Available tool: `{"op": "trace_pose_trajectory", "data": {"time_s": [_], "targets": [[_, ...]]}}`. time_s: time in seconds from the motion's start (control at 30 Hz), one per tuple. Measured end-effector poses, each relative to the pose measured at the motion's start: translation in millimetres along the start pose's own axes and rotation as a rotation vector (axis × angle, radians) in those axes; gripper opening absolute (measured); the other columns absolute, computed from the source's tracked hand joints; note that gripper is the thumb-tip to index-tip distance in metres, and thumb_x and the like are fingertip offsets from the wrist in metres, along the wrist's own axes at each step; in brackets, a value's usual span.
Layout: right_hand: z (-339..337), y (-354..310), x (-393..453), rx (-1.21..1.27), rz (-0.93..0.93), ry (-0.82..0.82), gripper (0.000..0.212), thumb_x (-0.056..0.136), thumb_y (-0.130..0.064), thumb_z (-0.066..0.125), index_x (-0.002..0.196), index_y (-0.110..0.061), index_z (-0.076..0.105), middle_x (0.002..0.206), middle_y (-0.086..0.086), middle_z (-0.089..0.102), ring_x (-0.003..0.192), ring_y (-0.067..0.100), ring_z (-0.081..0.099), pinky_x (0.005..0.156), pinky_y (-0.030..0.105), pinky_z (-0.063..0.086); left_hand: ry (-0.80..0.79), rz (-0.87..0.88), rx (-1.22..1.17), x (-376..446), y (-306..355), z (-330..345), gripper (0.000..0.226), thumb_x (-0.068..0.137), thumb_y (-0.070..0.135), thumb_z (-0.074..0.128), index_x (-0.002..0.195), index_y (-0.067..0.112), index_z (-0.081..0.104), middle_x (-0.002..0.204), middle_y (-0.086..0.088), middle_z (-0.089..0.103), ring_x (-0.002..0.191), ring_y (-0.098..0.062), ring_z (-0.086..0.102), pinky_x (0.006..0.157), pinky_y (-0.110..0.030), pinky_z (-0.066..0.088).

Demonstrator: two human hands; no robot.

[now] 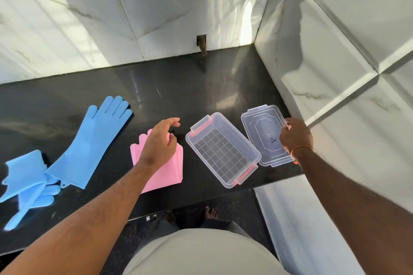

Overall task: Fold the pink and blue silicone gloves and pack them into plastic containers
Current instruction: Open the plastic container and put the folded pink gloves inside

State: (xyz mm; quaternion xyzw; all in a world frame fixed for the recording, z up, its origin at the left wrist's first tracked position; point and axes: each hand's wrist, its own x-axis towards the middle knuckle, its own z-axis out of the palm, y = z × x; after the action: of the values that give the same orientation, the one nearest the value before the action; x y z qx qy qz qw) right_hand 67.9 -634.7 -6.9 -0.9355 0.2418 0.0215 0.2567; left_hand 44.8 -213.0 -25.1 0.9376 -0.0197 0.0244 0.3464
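Two hands over black table [156, 87]: left hand [159, 140] hovers loose, holding nothing, above folded pink glove [165, 172]; right hand [295, 135] grips lid [263, 131] at box's [223, 148] 3 o'clock. Blue gloves [89, 140] lie at pink glove's 9 o'clock.

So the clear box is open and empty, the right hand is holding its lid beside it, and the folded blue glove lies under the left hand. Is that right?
Nearly. The head view shows the folded glove under the left hand is the pink glove, not blue; the blue gloves lie further left. The clear box is open and empty, and the right hand holds its lid.
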Motion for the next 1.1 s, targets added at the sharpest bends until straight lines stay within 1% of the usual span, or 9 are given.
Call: {"op": "trace_pose_trajectory", "data": {"time_s": [0.13,0.3,0.47,0.53,0.63,0.77,0.87,0.97,1.1], "targets": [[3.7,-1.6,-20.1,0.017,-0.036,0.102,0.039,0.099,-0.005,0.054,0.137,-0.006,0.067,0.139,0.023,0.063,0.126,0.048,0.057,0.112,0.049,0.042,0.009,0.076,0.071,4.1,-7.7,-11.4,0.048,0.1,0.002,0.066,0.143,0.024,0.063,0.136,0.005,0.071,0.126,-0.01,0.062,0.109,-0.025,0.044],[19.7,-9.0,-75.9,0.114,0.035,0.261,0.037,0.097,-0.006,0.06,0.132,-0.013,0.068,0.138,0.015,0.064,0.128,0.043,0.052,0.102,0.053,0.044,-0.056,0.032,0.199,5.1,-22.4,-26.0,0.045,0.102,0.023,0.071,0.146,0.021,0.062,0.146,-0.002,0.068,0.13,-0.025,0.067,0.111,-0.046,0.053],[46.6,-13.2,-127.5,0.251,0.082,0.364,0.032,0.096,0.003,0.063,0.127,-0.002,0.069,0.127,0.023,0.065,0.12,0.045,0.057,0.106,0.045,0.037,-0.123,-0.03,0.283,3.9,-34.2,-37.0,0.049,0.104,0.043,0.067,0.146,0.019,0.061,0.148,-0.004,0.067,0.131,-0.029,0.065,0.111,-0.054,0.055],[56.0,-18.7,-151.5,0.34,0.165,0.41,0.028,0.096,0.005,0.061,0.122,-0.001,0.069,0.118,0.025,0.064,0.113,0.045,0.058,0.099,0.047,0.042,-0.15,-0.021,0.29,5.5,-36.4,-42.5,0.051,0.103,0.047,0.066,0.146,0.02,0.06,0.148,-0.004,0.066,0.131,-0.03,0.064,0.109,-0.054,0.055],[70.8,-33.2,-193.3,0.504,0.337,0.423,0.02,0.099,-0.001,0.061,0.118,-0.008,0.066,0.12,0.018,0.061,0.101,0.038,0.062,0.087,0.042,0.048,-0.2,0.028,0.313,8.8,-39.5,-50.3,0.057,0.102,0.054,0.064,0.149,0.021,0.059,0.149,-0.003,0.065,0.132,-0.029,0.063,0.108,-0.053,0.055],[103.5,-64.2,-253.5,0.601,0.503,0.344,0.015,0.101,-0.01,0.062,0.105,-0.022,0.056,0.113,0.009,0.062,0.088,0.026,0.06,0.075,0.032,0.045,-0.244,0.091,0.335,12.3,-45.0,-58.2,0.067,0.096,0.064,0.062,0.149,0.023,0.058,0.146,-0.001,0.065,0.127,-0.026,0.063,0.098,-0.048,0.06],[122.8,-97.1,-282.3,0.64,0.526,0.236,0.009,0.102,-0.018,0.065,0.103,-0.023,0.057,0.106,0.005,0.066,0.095,0.029,0.064,0.086,0.038,0.05,-0.262,0.121,0.335,13.4,-52.3,-62.9,0.077,0.088,0.073,0.063,0.147,0.023,0.058,0.143,-0.001,0.064,0.124,-0.025,0.063,0.091,-0.046,0.062],[129.4,-132.5,-291.7,0.678,0.566,0.112,0.007,0.103,-0.03,0.066,0.108,-0.028,0.061,0.1,-0.01,0.067,0.092,0.013,0.066,0.093,0.042,0.058,-0.259,0.132,0.369,14.3,-59.3,-64.3,0.085,0.085,0.081,0.062,0.144,0.021,0.06,0.138,-0.003,0.065,0.121,-0.026,0.063,0.088,-0.044,0.061],[139.6,-179.2,-299.9,0.88,0.743,-0.122,0.02,0.104,-0.031,0.068,0.119,-0.021,0.062,0.108,0.0,0.071,0.092,0.02,0.074,0.079,0.038,0.066,-0.24,0.119,0.373,15.4,-63.5,-62.8,0.088,0.083,0.085,0.063,0.136,0.016,0.064,0.125,-0.006,0.07,0.111,-0.026,0.065,0.082,-0.041,0.059]]}}
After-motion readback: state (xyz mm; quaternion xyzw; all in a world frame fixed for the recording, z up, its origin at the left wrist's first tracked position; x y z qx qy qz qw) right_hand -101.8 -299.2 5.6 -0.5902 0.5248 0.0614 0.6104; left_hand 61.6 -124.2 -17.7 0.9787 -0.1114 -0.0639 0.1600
